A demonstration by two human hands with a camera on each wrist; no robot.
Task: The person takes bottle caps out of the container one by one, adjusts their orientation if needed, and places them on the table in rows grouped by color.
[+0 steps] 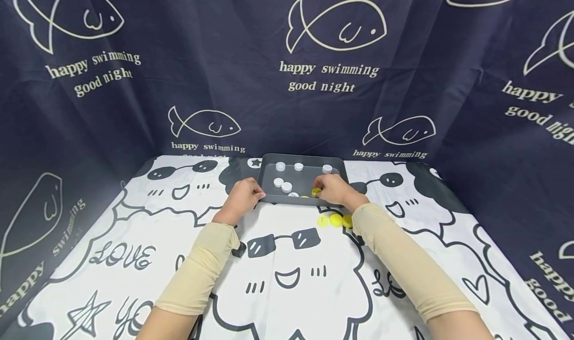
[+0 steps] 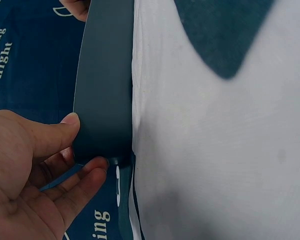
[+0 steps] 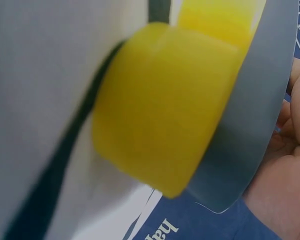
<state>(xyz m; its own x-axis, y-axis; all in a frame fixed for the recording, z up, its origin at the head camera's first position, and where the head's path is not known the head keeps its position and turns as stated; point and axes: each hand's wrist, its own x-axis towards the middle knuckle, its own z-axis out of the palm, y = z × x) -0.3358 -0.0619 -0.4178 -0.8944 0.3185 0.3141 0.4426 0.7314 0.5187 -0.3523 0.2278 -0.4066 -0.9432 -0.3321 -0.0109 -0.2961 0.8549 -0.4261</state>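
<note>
Head view, nearest?
— Three yellow discs (image 1: 336, 221), outside the tray's (image 1: 305, 179) near right corner.
— Hands?
— Left hand (image 1: 243, 196) grips near left corner; right hand (image 1: 334, 188) pinches a yellow disc (image 1: 316, 192) inside near edge.
— Far?
— White discs (image 1: 298, 167) along far edge.

Draped booth, fish-print curtain (image 1: 260, 71), cartoon tablecloth (image 1: 287, 255)
</note>
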